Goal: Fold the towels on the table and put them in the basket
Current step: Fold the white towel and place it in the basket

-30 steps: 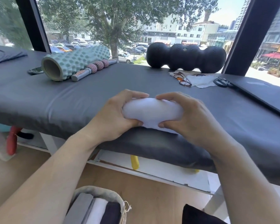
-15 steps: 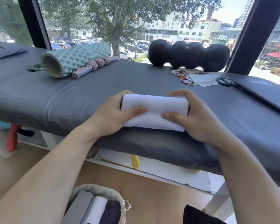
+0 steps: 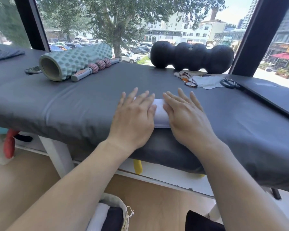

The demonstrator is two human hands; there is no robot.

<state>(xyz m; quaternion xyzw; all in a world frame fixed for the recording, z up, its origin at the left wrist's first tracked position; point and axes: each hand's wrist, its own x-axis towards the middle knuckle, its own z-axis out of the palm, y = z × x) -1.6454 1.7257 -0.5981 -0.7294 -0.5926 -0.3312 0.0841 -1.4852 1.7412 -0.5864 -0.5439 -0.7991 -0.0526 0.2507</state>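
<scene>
A folded white towel (image 3: 160, 114) lies near the front edge of the grey padded table (image 3: 73, 104). My left hand (image 3: 133, 117) presses flat on its left part with fingers straight and spread. My right hand (image 3: 187, 115) presses flat on its right part the same way. Only a narrow strip of towel shows between the two hands. On the floor below, at the bottom edge, stands a basket (image 3: 122, 209) holding folded towels, one white and one dark.
At the back of the table lie a teal foam roller (image 3: 73, 62), a massage stick (image 3: 93, 69), a black peanut roller (image 3: 192, 56), glasses (image 3: 188, 80) on a cloth, scissors (image 3: 228, 83) and a dark laptop (image 3: 270, 95). A phone (image 3: 32, 70) sits far left.
My hands gripped the towel's ends and set it down folded; now both have opened and lie flat on top of it, covering most of it.
</scene>
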